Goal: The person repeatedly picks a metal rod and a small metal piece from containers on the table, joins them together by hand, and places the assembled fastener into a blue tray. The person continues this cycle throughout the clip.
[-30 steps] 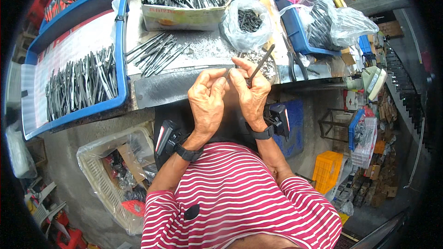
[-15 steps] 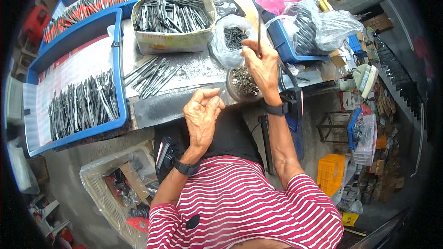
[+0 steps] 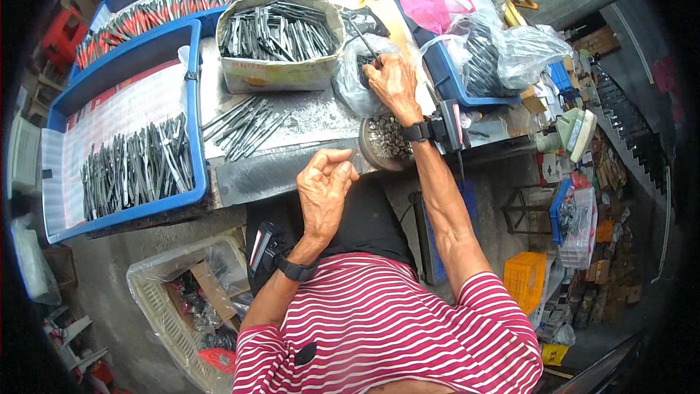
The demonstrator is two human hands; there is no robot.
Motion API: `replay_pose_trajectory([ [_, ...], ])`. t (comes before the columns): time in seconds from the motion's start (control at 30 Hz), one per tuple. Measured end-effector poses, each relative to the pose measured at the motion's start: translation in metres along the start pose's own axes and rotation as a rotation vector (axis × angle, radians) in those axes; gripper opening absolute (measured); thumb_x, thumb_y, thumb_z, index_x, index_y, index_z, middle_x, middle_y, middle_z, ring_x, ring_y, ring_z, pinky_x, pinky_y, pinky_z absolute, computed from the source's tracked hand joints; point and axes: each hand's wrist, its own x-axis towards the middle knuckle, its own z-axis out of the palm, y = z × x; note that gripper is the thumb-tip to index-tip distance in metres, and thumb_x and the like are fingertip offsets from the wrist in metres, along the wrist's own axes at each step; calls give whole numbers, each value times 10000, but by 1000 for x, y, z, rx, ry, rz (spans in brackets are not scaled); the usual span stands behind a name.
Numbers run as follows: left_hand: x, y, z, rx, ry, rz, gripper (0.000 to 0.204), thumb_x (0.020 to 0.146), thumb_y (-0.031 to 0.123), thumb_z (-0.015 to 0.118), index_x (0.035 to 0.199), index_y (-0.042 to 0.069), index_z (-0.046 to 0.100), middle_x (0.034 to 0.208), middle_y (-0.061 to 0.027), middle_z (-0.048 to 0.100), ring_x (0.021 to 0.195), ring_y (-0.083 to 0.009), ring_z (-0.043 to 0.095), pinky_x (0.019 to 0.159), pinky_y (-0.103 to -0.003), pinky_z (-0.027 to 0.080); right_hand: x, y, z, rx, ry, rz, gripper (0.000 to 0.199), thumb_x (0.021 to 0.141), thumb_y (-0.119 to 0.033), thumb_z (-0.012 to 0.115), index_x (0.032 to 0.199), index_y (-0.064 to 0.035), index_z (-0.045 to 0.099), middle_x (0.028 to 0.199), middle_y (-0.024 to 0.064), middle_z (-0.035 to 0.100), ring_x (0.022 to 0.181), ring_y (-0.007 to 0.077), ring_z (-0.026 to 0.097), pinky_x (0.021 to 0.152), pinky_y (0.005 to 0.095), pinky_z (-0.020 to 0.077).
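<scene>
The right hand (image 3: pixel 392 84), joined with the left a second earlier, had been carried forward to the clear plastic bag (image 3: pixel 357 80) of small dark parts, a thin dark metal rod (image 3: pixel 362 38) pinched in its fingers and pointed away. The left hand (image 3: pixel 324 186) was left behind at the bench edge, loosely curled and empty. A round dish of small metal pieces (image 3: pixel 386 138) lay between them. Seemingly, another part was being fetched.
</scene>
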Motion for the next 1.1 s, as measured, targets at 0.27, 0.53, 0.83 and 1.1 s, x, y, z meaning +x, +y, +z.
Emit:
replay_pose_trajectory([
  [0.27,0,-1,-1,29,4,23,131,877,6,525,997,-30,561,724,-58,590,573,-38,449,513,-176,366,0,-7,3,-38,27,-9,207,681,-198,585,643,4,560,621,211,558,620,383,573,591,489,442],
  [0.53,1,-3,-1,86,0,74,135,880,7,514,1003,-28,558,725,-46,582,575,-30,437,519,-172,362,3,-13,4,-32,-25,137,180,655,-179,569,677,-9,625,645,194,609,637,350,608,601,428,464],
  [0.83,2,1,-1,49,25,63,130,886,33,521,1000,-24,547,736,-56,595,580,-40,449,532,-178,373,-29,-31,-36,305,162,-86,154,754,-118,585,714,12,513,583,96,505,500,199,479,511,321,409],
  [1.1,7,-4,1,-3,44,76,127,889,6,496,1010,-22,523,725,-46,581,555,-37,429,506,-173,359,-58,-30,-35,391,158,-105,63,794,-27,595,810,-8,538,637,54,526,558,89,487,514,273,402],
])
